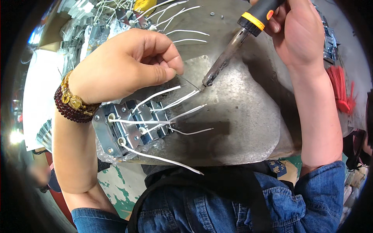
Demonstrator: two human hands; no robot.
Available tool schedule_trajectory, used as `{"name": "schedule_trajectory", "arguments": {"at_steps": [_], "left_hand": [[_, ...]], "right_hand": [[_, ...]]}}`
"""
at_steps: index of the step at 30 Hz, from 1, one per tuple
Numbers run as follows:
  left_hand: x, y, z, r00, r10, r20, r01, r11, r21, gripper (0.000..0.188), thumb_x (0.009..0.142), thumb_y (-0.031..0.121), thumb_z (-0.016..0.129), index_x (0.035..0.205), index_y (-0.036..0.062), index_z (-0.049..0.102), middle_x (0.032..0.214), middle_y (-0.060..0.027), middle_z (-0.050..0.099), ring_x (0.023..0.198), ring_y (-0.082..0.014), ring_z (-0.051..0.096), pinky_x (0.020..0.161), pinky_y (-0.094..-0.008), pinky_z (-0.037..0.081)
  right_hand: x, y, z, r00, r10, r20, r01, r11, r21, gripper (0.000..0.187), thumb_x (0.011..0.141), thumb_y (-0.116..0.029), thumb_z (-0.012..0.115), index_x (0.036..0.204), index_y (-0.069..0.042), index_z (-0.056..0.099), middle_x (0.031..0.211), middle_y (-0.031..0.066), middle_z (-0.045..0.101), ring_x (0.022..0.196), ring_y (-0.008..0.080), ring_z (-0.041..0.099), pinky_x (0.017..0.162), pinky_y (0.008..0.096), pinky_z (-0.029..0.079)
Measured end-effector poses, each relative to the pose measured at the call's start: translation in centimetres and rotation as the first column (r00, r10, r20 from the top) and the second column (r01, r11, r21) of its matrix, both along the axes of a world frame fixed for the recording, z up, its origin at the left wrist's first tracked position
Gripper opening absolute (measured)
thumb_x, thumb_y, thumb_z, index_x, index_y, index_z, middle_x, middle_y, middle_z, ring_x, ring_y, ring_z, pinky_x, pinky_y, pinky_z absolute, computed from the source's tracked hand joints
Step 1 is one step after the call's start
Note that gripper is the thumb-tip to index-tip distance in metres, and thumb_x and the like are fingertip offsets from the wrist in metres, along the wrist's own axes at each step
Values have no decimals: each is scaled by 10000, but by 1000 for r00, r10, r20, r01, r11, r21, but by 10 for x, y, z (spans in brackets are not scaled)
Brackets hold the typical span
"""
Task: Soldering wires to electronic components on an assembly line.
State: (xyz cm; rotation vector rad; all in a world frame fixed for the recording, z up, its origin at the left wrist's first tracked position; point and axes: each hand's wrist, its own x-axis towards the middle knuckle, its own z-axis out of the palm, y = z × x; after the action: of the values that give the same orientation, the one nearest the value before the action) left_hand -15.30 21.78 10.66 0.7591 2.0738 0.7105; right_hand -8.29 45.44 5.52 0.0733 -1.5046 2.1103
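Note:
My right hand (301, 37) grips a soldering iron (230, 48) by its black handle with a yellow ring. The iron slants down and left, its dark tip touching or almost touching the bare end of a white wire (184, 98). Between thumb and forefinger, my left hand (128, 58) pinches a thin strand of solder wire (189, 82), which reaches to that same tip. The white wires come out of shiny metal brackets (126, 126) with round openings, lying below my left hand. Other white wire ends fan out to the right over the grey metal worktop (248, 128).
More brackets with white wires (136, 17) lie at the far left, beside plastic bags (93, 35) and a yellow item (144, 5). Two small metal bits (222, 16) rest at the back. A red-bristled brush (342, 93) and stacked metal parts (329, 44) sit at right.

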Motion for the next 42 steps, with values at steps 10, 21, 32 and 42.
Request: {"name": "schedule_trajectory", "arguments": {"at_steps": [10, 21, 32, 42], "left_hand": [[-1, 2, -2, 1000, -23, -12, 23, 1000, -1, 102, 935, 89, 653, 983, -1, 648, 894, 25, 633, 797, -28, 558, 725, -194, 469], [1, -2, 1, 999, 8, 40, -9, 999, 39, 108, 929, 83, 658, 990, -4, 645, 889, 29, 621, 786, -27, 543, 712, -181, 452], [6, -14, 20, 997, 66, -27, -60, 982, 178, 204, 908, 131, 678, 1060, 0, 642, 946, 3, 583, 874, -64, 540, 773, -206, 419], [12, -8, 17, 989, 105, 101, -124, 970, 207, 280, 833, 132, 756, 1044, 28, 603, 844, 40, 565, 766, -27, 517, 690, -174, 402]], "right_hand": [[0, 2, -1, 1000, 17, -13, -17, 1000, 6, 269, 1016, -364, 531, 989, -97, 542, 677, 65, 638, 412, 73, 473, 374, 190, 343], [2, 2, 1, 999, 48, 3, -48, 998, -48, 284, 1021, -370, 518, 999, -87, 536, 678, 70, 636, 414, 72, 465, 378, 188, 332], [-2, 8, -2, 998, 63, -7, -64, 997, -34, 273, 1023, -373, 508, 976, -106, 542, 670, 52, 632, 418, 73, 465, 375, 198, 327], [4, 9, 16, 994, 91, 58, -87, 994, -62, 266, 1020, -397, 502, 991, -134, 526, 612, 48, 573, 374, 67, 362, 363, 209, 291]]}}
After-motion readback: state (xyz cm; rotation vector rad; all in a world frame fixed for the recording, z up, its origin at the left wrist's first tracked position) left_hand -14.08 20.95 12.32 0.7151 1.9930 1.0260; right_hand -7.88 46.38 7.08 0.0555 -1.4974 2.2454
